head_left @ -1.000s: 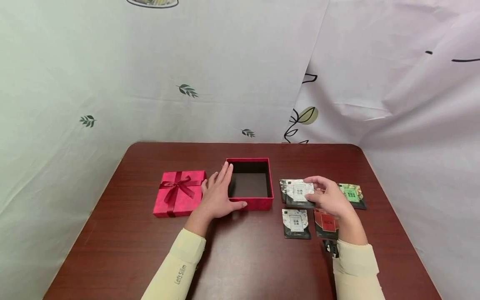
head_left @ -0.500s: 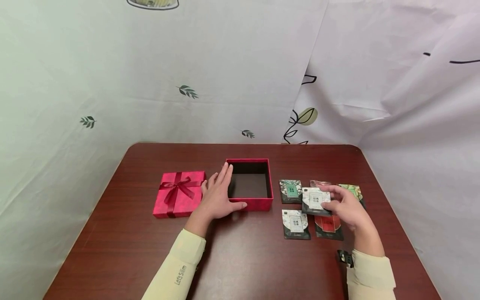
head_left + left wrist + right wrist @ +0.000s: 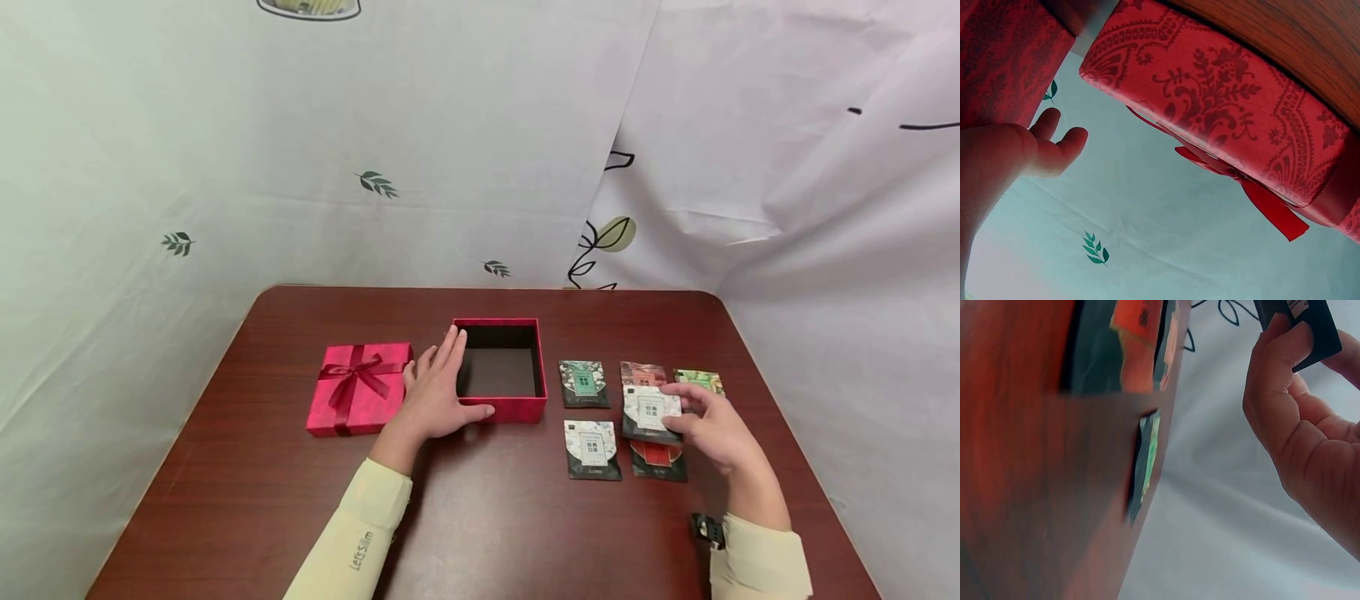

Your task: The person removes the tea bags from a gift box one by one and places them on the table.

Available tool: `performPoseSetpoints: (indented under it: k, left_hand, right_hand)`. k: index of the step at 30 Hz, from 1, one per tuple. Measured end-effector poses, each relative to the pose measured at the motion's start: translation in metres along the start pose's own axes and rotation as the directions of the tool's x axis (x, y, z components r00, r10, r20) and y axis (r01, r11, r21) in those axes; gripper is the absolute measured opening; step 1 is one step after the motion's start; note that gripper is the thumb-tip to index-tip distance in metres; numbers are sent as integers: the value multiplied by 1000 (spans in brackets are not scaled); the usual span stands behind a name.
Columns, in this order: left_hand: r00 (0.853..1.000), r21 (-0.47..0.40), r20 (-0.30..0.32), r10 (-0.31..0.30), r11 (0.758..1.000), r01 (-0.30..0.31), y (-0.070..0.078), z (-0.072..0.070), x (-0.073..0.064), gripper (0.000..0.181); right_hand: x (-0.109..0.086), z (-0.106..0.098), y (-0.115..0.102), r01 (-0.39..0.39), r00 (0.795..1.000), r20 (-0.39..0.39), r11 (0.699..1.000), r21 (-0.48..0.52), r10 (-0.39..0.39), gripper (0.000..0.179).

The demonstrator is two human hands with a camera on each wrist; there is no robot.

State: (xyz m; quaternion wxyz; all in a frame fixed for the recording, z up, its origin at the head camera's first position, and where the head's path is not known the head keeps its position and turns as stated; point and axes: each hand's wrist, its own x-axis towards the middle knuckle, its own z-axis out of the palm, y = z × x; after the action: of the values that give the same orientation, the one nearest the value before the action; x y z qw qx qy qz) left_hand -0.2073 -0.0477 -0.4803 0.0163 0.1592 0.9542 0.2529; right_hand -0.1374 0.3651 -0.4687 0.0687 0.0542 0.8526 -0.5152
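Note:
My right hand (image 3: 712, 429) pinches a white-and-black tea sachet (image 3: 648, 414) by its right edge, thumb in front. The sachet is raised above the table and overlaps the red sachets in the head view; its dark lower part (image 3: 1319, 340) shows in the right wrist view. My left hand (image 3: 435, 392) rests against the left side of an uncovered red gift box (image 3: 517, 408), fingers straight along the left rim and thumb by the front wall. The box's dark inside holds nothing. In the left wrist view the fingertips lie beside the box's patterned wall (image 3: 1007, 69).
A red lid (image 3: 330, 408) with a ribbon bow lies left of the box. To its right lie a green sachet (image 3: 583, 382), another white sachet (image 3: 592, 448), a dark red sachet (image 3: 658, 460), a pinkish one (image 3: 641, 373) and a light green one (image 3: 697, 379) on the brown table (image 3: 480, 517).
My right hand has lifted the white sachet off the green sachet and carried it right, over the red sachets. The left hand has stayed at the box.

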Motion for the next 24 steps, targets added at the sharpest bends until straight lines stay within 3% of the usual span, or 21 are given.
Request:
performPoseSetpoints:
  k: [16,24]
  left_hand:
    - [1000,4,6,-10,1000,10,1,0,-1,125]
    - [1000,10,-1,-2,1000,2,-1,1,0,125]
  right_hand:
    - [-16,-17,25,-41,999,-32,999,-26,40,49]
    - [-24,-29,35,-43,998,-49,990,-131,37,46]
